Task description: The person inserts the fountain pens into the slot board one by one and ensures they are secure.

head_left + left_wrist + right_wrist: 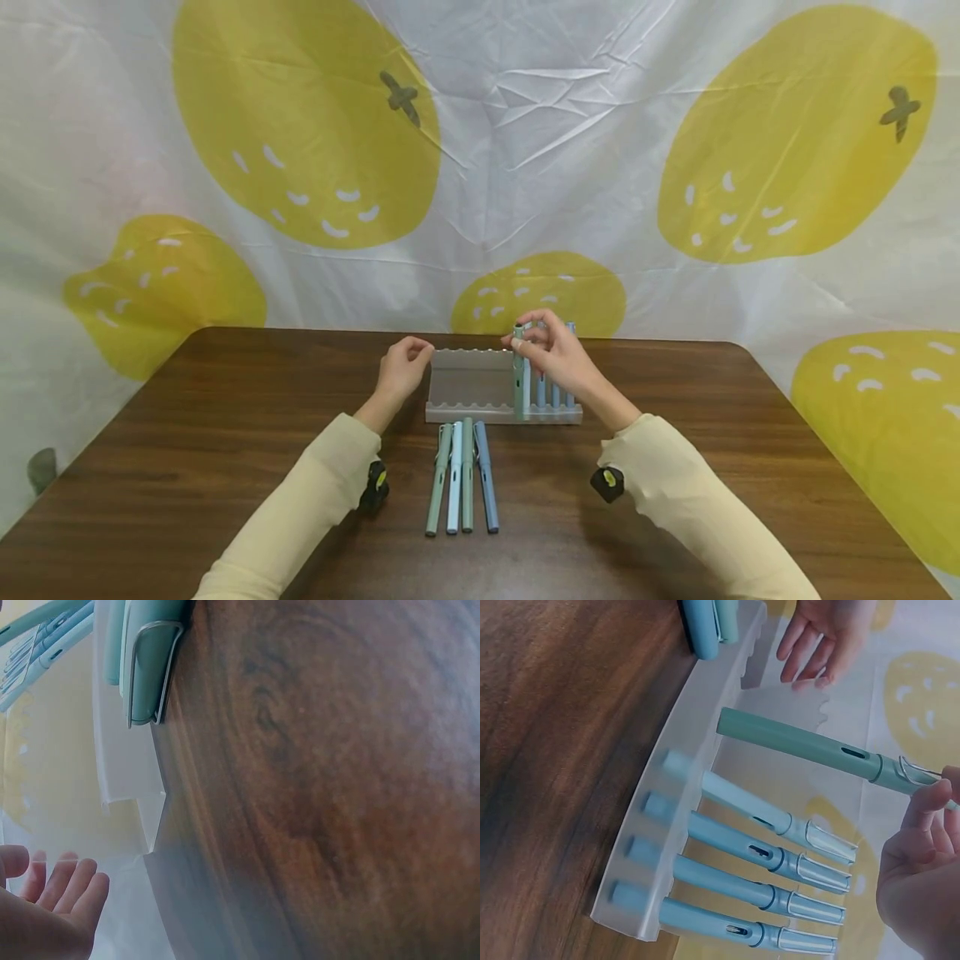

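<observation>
A clear, notched pen rack stands across the table. My left hand holds its upper left corner between thumb and fingertips. With thumb and fingers, my right hand pinches a green pen near its clipped cap end. That pen stands almost upright at the front of the rack, its lower end by the notched ledge; whether it touches the ledge I cannot tell. Beside it, a pale blue pen and several blue pens lean in the slots on the right side, clips up.
Several loose pens lie side by side before the rack: a green pen, a pale blue pen, another green pen and a darker blue pen. Behind the brown wooden table hangs a lemon-print cloth.
</observation>
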Demonstrator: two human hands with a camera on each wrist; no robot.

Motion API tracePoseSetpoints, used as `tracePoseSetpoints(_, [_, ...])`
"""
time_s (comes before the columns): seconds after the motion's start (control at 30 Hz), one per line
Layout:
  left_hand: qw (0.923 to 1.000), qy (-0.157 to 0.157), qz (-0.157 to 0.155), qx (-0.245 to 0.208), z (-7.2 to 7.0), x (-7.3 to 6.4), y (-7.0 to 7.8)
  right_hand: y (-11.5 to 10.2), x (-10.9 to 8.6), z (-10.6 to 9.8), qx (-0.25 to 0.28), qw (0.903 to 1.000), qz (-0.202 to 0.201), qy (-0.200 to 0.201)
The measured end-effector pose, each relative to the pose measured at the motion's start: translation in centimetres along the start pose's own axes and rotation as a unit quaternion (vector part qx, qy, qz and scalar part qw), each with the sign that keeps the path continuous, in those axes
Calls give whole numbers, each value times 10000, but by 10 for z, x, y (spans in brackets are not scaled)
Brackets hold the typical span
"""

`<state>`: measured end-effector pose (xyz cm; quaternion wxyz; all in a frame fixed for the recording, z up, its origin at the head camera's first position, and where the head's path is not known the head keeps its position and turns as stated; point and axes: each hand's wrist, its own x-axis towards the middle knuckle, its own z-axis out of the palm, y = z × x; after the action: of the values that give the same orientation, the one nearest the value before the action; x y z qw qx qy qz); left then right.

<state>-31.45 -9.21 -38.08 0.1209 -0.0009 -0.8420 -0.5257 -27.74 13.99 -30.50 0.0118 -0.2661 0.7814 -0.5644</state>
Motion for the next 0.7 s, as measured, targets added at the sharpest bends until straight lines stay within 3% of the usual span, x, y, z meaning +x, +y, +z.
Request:
tracePoseSetpoints(0.5, [10000,48,-3,-11,1,-2,0,17,10,3,371,9960,-675,447])
tracePoseSetpoints(0.7, [10000,26,-25,-55,2,-2,0,23,9,6,349,9951,-713,583])
